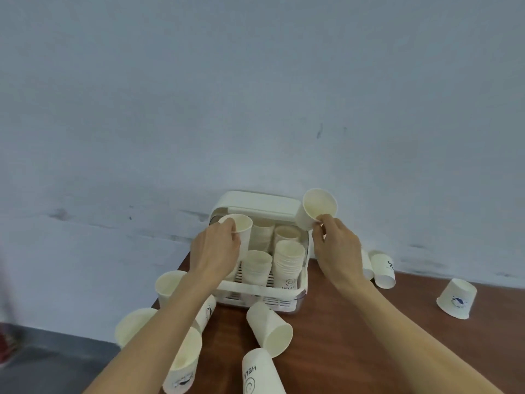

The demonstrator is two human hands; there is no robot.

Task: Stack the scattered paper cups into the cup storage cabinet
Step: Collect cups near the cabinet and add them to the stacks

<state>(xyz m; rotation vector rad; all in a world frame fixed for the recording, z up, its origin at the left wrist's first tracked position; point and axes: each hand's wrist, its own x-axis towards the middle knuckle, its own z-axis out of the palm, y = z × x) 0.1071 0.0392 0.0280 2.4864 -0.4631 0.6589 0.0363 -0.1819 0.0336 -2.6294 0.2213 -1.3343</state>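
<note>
Two bare forearms enter from the lower edge — one from about seven o'clock, the other from about five o'clock. No sleeve covers either up to the frame's edge. The left hand (216, 248) and right hand (336, 245) wear no gloves, rings or watch — wrists plain, nails short.

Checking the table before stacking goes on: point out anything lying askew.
Two paper cups lie on their sides in front of the cup storage cabinet: one plain, one printed "HELLO". Another cup stands upside down at right.
</note>
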